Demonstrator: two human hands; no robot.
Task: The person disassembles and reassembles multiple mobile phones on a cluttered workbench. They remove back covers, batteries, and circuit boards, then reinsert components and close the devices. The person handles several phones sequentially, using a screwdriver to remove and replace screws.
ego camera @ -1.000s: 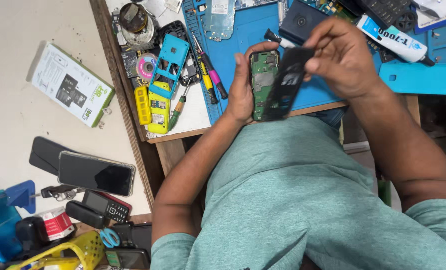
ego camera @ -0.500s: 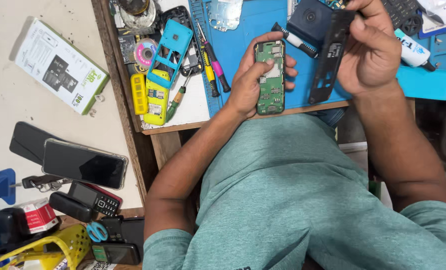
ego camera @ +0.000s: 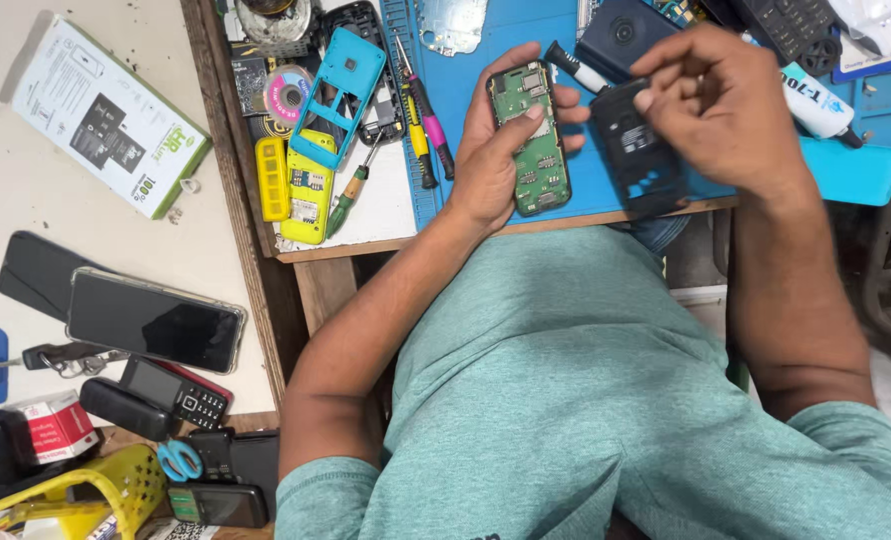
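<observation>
Over the near edge of the desk (ego camera: 486,235) I am watching a small phone being worked on in pieces: the left hand (ego camera: 491,170) is cradling the bare green circuit board (ego camera: 538,140), fingers (ego camera: 571,98) curling round its far side and the thumb lying across its face, while the right hand (ego camera: 726,105) is pinching the black phone housing (ego camera: 641,150) just beside it, tilted over the blue mat (ego camera: 466,90). Judging by that, the phone is standing fully opened, board and shell apart and not yet joined; whether it is coming apart or going back together I cannot tell. Toward the desk's left edge a turquoise phone frame (ego camera: 341,95), a yellow phone shell (ego camera: 308,185) and several screwdrivers (ego camera: 421,125) are lying loose. Near the far right corner a white glue tube (ego camera: 816,100) with a black nozzle is lying on a blue tray (ego camera: 871,170). On the floor (ego camera: 26,230) to the left, a flat white box with a green edge (ego camera: 106,115) is lying at an angle, and a small red-and-white carton (ego camera: 56,425) is sitting lower down beside a clear-cased smartphone (ego camera: 156,320).
</observation>
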